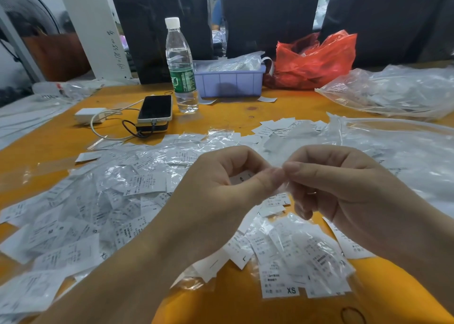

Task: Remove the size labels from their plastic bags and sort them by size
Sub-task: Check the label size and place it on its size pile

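Bag-opening step: left hand (pixel 222 183) and right hand (pixel 329 183) pinch a small bag (pixel 282 176) holding a label (pixel 242 177); next, part its mouth.

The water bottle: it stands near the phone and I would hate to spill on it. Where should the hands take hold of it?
Grip the water bottle around its green-labelled middle, coming from the right side. It stands upright with its white cap on. The phone and its cables lie to its left, and the purple bin stands close behind, so the right and front are freer. This is a judgement.
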The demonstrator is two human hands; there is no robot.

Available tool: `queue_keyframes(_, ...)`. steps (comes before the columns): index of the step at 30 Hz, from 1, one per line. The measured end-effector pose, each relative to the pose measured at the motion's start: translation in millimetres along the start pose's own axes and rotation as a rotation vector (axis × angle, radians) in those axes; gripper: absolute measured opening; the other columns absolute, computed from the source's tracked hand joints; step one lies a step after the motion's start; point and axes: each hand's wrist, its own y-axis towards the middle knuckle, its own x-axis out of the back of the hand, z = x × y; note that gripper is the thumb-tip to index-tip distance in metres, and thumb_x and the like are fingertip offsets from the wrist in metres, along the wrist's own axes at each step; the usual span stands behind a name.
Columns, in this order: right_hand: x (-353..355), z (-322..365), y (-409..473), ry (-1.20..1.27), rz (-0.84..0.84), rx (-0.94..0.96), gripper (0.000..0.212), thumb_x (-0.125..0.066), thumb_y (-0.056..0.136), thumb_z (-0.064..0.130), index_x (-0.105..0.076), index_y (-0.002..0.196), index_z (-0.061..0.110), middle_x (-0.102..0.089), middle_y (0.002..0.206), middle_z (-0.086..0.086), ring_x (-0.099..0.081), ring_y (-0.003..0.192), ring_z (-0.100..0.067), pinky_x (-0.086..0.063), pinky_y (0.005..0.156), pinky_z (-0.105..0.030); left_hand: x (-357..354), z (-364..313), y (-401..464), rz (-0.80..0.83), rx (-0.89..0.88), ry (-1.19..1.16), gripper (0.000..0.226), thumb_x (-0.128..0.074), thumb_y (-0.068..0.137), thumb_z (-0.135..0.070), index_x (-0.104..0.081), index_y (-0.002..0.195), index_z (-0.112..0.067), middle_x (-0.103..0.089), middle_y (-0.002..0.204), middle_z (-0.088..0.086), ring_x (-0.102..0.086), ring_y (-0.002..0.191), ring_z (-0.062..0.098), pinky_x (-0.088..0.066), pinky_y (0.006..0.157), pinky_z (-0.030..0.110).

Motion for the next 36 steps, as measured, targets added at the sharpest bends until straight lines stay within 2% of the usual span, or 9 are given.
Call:
queue_keyframes(1, -0.5, 0.0, -0.5, 0.000, -0.004, 0.007, 0.016, -0.068, 0.073, 0.024, -0.069, 0.065, 0.011, -0.055, 0.057, -0.007, -0.048, 0.050, -0.015, -0.044, 0.049, -0.024, 0.3, -0.5, -0.2, 0.003, 0.005, -0.018, 0.025, -0.064, 0.076, -0.050, -0.069, 0.073, -0.025, -0.064, 0.064, -0.007, -0.060, 0.061, 0.007, -0.051, 0.060, 0.022)
queue_keyframes(3, -1.0, -0.1, -1.0, -0.004, -0.020, 0.026, 0.018, -0.069, 0.073, 0.027, -0.067, 0.060, 0.014, -0.054, 0.055, -0.006, -0.047, 0.048, -0.015, -0.043, 0.049, -0.025, 0.5, -1.5, -0.5, 0.001, 0.019, -0.046, 0.027, -0.058, 0.079, -0.051, -0.069, 0.070, -0.028, -0.064, 0.065, -0.009, -0.061, 0.062, 0.003, -0.048, 0.060, 0.014)
queue_keyframes(10, 3.8, -0.1, 2.1, 0.003, -0.207, 0.101, 0.022, -0.069, 0.073, 0.032, -0.069, 0.060, 0.015, -0.052, 0.051, -0.001, -0.045, 0.045, -0.014, -0.042, 0.046, -0.025, 3.3, -0.3, 1.1, -0.118, 0.000, -0.100, 0.011, -0.064, 0.077, -0.034, -0.071, 0.084, -0.030, -0.069, 0.073, -0.008, -0.065, 0.066, 0.007, -0.052, 0.059, 0.018)
queue_keyframes(15, 4.0, 1.8, 1.1, -0.009, -0.258, 0.137, 0.027, -0.080, 0.072, 0.033, -0.065, 0.058, 0.014, -0.050, 0.051, 0.000, -0.043, 0.046, -0.015, -0.041, 0.047, -0.024, 3.4, 1.0, 0.8, -0.196, -0.013, -0.169, 0.020, -0.066, 0.076, -0.030, -0.067, 0.095, -0.034, -0.071, 0.085, -0.007, -0.065, 0.067, 0.010, -0.054, 0.059, 0.023)
queue_keyframes(19, 2.5, 3.2, 0.2, 0.000, -0.280, 0.149, 0.028, -0.073, 0.067, 0.039, -0.062, 0.055, 0.016, -0.048, 0.050, 0.000, -0.042, 0.046, -0.014, -0.041, 0.046, -0.023, 1.9, -1.0, 0.6, -0.189, -0.013, -0.191, 0.029, -0.065, 0.077, -0.029, -0.059, 0.105, -0.035, -0.072, 0.087, -0.006, -0.064, 0.066, 0.009, -0.054, 0.061, 0.023)
queue_keyframes(36, 6.1, 1.6, 3.0, 0.032, -0.349, 0.144, 0.030, -0.073, 0.069, 0.037, -0.061, 0.059, 0.012, -0.046, 0.050, -0.001, -0.040, 0.045, -0.014, -0.039, 0.044, -0.022, 1.6, -0.5, -0.7, -0.171, 0.024, -0.229, 0.032, -0.065, 0.074, -0.026, -0.060, 0.104, -0.035, -0.072, 0.085, -0.010, -0.063, 0.065, 0.005, -0.052, 0.060, 0.019)
